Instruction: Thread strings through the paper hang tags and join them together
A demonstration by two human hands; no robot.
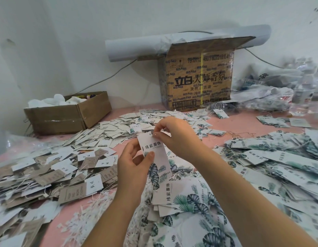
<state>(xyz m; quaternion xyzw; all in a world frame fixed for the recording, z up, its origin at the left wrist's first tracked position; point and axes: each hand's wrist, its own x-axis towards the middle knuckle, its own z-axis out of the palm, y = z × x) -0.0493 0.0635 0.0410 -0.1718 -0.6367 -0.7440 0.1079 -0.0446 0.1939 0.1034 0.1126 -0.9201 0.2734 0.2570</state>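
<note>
Tricky bit here: the right hand (172,134) is pinching at the very top edge of the hang tag (154,148), right where the hole ought to be. If the string frays or misses the hole, it will buckle instead of passing through. A tug too hard could tear that thin paper edge. I can't make out the string itself between those fingertips; it's too fine. Loose threads from the heaps below could also snag and drag other tags along.

The left hand (135,163) grips the tag's lower half, thumb on the printed face, fingers behind. The tag is upright between both hands, lifted above the pink worktop (244,120), with the leaf-printed pile (279,157) to the right and brown-and-white tags (47,172) to the left.
</note>
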